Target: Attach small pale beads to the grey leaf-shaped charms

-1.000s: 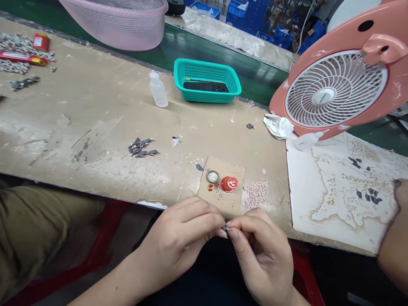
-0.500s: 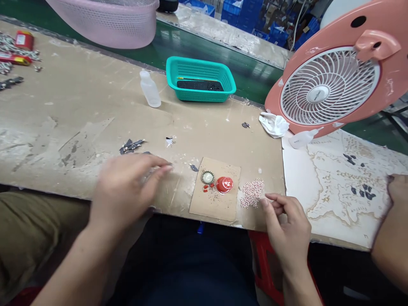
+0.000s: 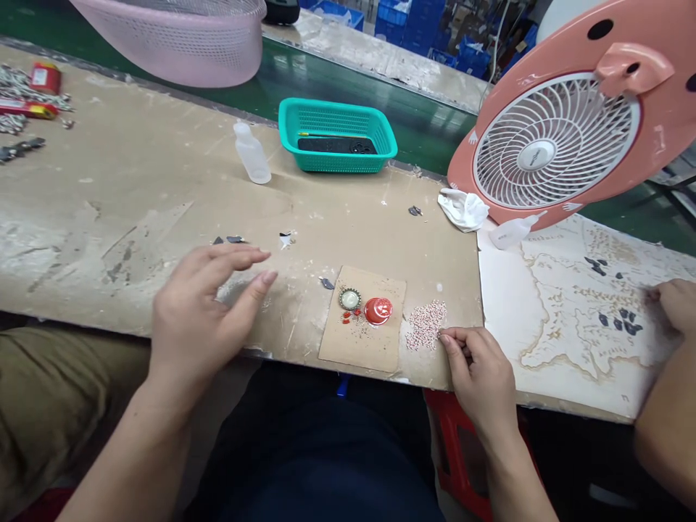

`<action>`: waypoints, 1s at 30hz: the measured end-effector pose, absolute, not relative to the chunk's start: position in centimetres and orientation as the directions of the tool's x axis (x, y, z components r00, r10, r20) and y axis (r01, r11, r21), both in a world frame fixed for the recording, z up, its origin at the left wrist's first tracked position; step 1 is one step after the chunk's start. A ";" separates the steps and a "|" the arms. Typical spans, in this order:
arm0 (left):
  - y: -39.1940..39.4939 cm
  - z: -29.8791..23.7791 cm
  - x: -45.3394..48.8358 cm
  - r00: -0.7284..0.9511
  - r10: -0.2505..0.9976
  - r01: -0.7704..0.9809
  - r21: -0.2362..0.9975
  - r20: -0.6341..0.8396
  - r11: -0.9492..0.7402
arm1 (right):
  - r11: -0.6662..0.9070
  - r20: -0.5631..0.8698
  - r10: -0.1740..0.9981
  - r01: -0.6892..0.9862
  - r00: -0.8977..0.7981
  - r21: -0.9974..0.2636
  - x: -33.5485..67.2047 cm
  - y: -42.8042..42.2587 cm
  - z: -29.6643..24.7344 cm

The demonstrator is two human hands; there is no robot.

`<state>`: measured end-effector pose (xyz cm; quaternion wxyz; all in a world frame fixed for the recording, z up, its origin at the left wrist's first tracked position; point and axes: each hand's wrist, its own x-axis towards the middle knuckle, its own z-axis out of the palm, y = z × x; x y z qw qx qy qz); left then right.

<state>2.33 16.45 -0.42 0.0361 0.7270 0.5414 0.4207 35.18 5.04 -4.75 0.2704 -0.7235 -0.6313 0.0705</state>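
My left hand [image 3: 201,312] hovers over the tabletop at left, thumb and fingers apart, with nothing visible between them. Beyond its fingers lie several small dark grey pieces [image 3: 235,239], partly covered by the hand. My right hand [image 3: 481,373] has thumb and forefinger pinched at the edge of a pile of tiny pinkish beads [image 3: 427,325]; anything between the tips is too small to make out. Between my hands is a cardboard piece [image 3: 348,350] bearing a red cap [image 3: 378,310], a crimped bottle cap [image 3: 349,299] and small red bits. One grey piece [image 3: 327,283] lies beside the cardboard.
A teal basket [image 3: 337,164] and a squeeze bottle [image 3: 253,154] stand at the back. At right are a pink fan [image 3: 462,163], a crumpled white cloth [image 3: 465,210] and another bottle [image 3: 511,232]. Another person's hand [image 3: 674,304] rests over a map-printed sheet [image 3: 565,341].
My left hand has drawn back a little left, its thumb and fingers now wider apart. My right fingertips have come down to the bead pile's edge. The other person's hand has come into view.
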 end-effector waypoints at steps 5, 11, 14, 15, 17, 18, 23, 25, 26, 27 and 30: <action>15.3 0.1 4.2 0.149 0.821 0.692 0.534 0.552 -0.485 | -0.076 0.224 0.958 0.908 0.182 -0.413 35.2 5.2 -4.9; 13.7 0.9 6.3 0.238 0.807 0.564 0.600 0.540 -0.568 | -0.081 0.217 0.959 0.912 0.181 -0.401 35.2 5.1 -4.6; 12.9 1.0 7.1 0.305 0.810 0.478 0.655 0.501 -0.585 | -0.052 0.215 0.963 0.901 0.159 -0.431 35.3 4.8 -4.4; 12.7 0.9 7.3 0.317 0.812 0.460 0.669 0.491 -0.584 | -0.044 0.217 0.964 0.897 0.153 -0.440 35.4 4.8 -4.4; 12.5 0.7 7.6 0.326 0.818 0.441 0.689 0.473 -0.574 | -0.033 0.220 0.965 0.892 0.146 -0.450 35.5 4.8 -4.2; 12.4 0.6 7.7 0.331 0.819 0.433 0.695 0.469 -0.573 | -0.031 0.221 0.964 0.892 0.145 -0.451 35.5 4.8 -4.2; 12.0 0.4 8.5 0.365 0.818 0.370 0.736 0.446 -0.566 | -0.043 0.215 0.966 0.906 0.146 -0.422 35.5 5.5 -4.4; 11.6 0.4 8.9 0.373 0.815 0.343 0.750 0.444 -0.566 | -0.057 0.216 0.963 0.909 0.158 -0.412 35.4 5.6 -4.4; 11.4 0.4 9.1 0.380 0.812 0.329 0.756 0.442 -0.566 | -0.058 0.220 0.962 0.908 0.162 -0.415 35.3 5.6 -4.2; 11.1 0.5 9.3 0.388 0.810 0.311 0.765 0.439 -0.564 | -0.054 0.224 0.961 0.904 0.162 -0.423 35.0 5.5 -3.8; 10.3 0.8 10.2 0.397 0.851 0.230 0.860 0.345 -0.456 | 0.017 0.247 0.962 0.877 0.117 -0.480 33.5 4.6 -2.0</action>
